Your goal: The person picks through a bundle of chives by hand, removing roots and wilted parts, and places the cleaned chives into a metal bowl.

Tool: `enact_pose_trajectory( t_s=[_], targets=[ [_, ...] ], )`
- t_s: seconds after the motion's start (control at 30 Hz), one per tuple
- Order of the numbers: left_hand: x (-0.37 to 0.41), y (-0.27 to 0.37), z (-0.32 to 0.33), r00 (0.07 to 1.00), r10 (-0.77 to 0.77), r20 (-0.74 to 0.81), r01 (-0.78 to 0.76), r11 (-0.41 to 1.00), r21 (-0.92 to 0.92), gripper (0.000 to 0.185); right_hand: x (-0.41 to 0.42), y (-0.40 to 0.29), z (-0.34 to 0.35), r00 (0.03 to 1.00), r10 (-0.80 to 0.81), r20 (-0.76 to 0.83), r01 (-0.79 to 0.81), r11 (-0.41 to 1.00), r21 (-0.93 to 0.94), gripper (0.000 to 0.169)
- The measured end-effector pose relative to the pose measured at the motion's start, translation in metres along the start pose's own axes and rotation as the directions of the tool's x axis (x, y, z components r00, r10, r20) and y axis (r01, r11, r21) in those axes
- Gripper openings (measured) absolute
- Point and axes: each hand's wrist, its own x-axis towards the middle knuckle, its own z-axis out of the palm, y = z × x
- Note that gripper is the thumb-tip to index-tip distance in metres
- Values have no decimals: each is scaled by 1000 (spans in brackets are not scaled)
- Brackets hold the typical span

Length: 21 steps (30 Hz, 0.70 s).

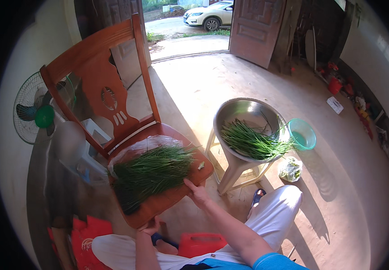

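Observation:
A brown wooden chair stands before me, its carved backrest at the far left. My left hand grips the near edge of the seat from below. On the seat's right-hand edge is my right hand, thumb on top and fingers underneath. A thick heap of long chives covers much of the seat, partly on a clear plastic bag. One small leaf scrap lies near the seat's right corner. More chives lean in a steel basin, which rests on a pale plastic stool.
A green plastic tub and a tied bag of greens are beside the stool. Left of the chair stands a fan. A red plastic box or stool sits between my legs. Beyond an open door, a white car is parked.

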Motion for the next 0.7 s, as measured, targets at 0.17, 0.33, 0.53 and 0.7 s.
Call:
enact_pose_trajectory(
  t_s=[0.17, 0.33, 0.53, 0.7],
  targets=[
    [-17, 31, 24, 995, -88, 55, 83, 993, 83, 35, -14, 19, 7, 998, 56, -15, -57, 978, -201, 47],
    [-17, 19, 12, 991, 119, -65, -104, 974, 200, 28, -41, -19, -19, 994, -33, -107, -14, 913, -407, 45],
    [-55, -78, 44, 963, 264, -61, -99, 553, 828, 25, -28, -130, -128, 738, -346, -579, 387, 920, -56, 17],
    [-140, -133, 171, 937, 217, 274, -293, 64, 954, 26, 4, -182, -183, 842, -193, -504, 273, 958, 89, 23]
  ],
)
